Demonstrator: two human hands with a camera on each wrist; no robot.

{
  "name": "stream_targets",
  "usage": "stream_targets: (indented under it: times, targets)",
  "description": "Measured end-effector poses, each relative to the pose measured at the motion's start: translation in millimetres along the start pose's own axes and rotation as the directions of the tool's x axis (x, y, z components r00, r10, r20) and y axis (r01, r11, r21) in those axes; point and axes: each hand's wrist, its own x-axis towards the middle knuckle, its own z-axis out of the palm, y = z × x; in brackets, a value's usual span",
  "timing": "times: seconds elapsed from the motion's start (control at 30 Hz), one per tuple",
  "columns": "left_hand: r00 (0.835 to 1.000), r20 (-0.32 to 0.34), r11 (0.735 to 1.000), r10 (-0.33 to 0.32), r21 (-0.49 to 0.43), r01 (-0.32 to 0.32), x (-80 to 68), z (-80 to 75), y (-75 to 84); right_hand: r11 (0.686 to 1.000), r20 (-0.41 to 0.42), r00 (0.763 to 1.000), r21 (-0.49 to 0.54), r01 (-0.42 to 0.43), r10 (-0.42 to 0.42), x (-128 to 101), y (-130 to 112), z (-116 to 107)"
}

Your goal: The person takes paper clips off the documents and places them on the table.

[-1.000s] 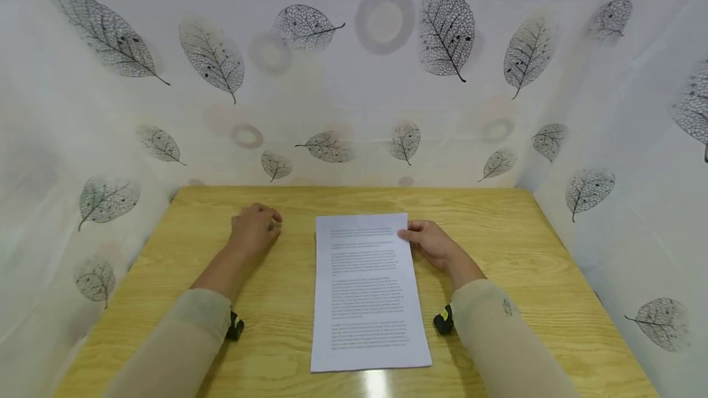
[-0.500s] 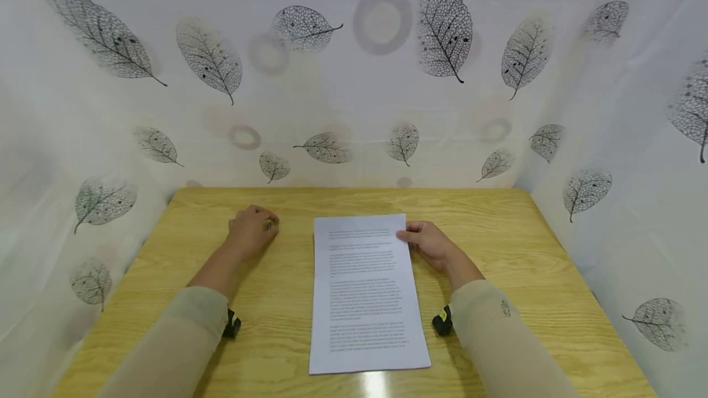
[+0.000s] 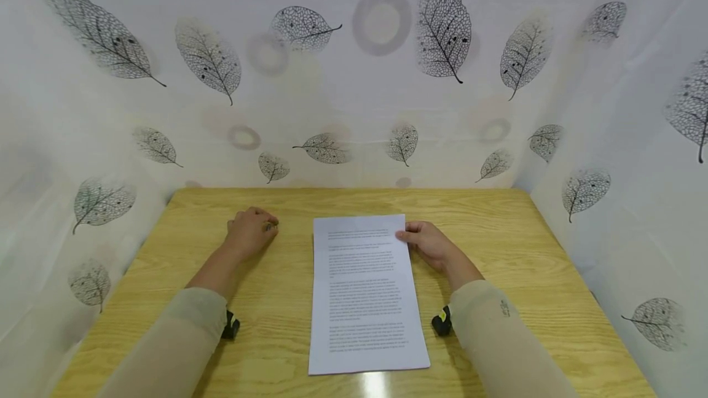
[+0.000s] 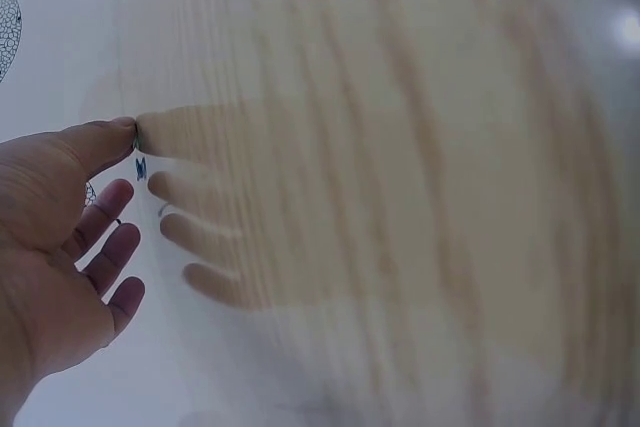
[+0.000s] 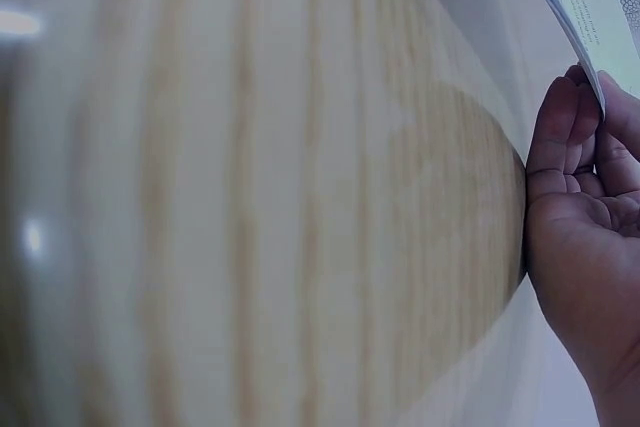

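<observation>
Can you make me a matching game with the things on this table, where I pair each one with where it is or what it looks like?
Things:
1. white printed sheet of paper
2. left hand
3. right hand
4. light wooden table

Descriptions:
A. pinches the sheet's right edge
B. lies flat in the middle, covered in small text
C. yellowish with grain lines
D. rests on the wood, apart from the sheet, with a small item at the fingertips

Pairs: 1-B, 2-D, 3-A, 4-C
</observation>
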Motion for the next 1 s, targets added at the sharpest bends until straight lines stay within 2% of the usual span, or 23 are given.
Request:
stream_targets:
  times: [0.2,0.4,0.6,1.0]
  targets:
    - [1.000,-0.012,1.000,0.015,0.028,-0.014,0.2,0.3,-0.7,1.000,-0.001,1.000,0.003,0.001,-0.001,0,-1,0]
    - [0.999,-0.021,1.000,0.024,0.017,-0.024,-0.6,-0.9,1.1,1.000,0.001,1.000,0.014,0.006,-0.006,2,1,-1]
    - [0.999,-0.051,0.999,0.018,-0.029,-0.019,-2.3,-6.7,5.3,1.000,-0.004,1.000,0.018,0.008,-0.008,1,-1,0]
    - [0.988,-0.156,0.992,0.000,-0.127,-0.021,-7.9,-17.8,19.5,1.000,-0.010,1.000,0.011,0.019,-0.019,-3,-3,3]
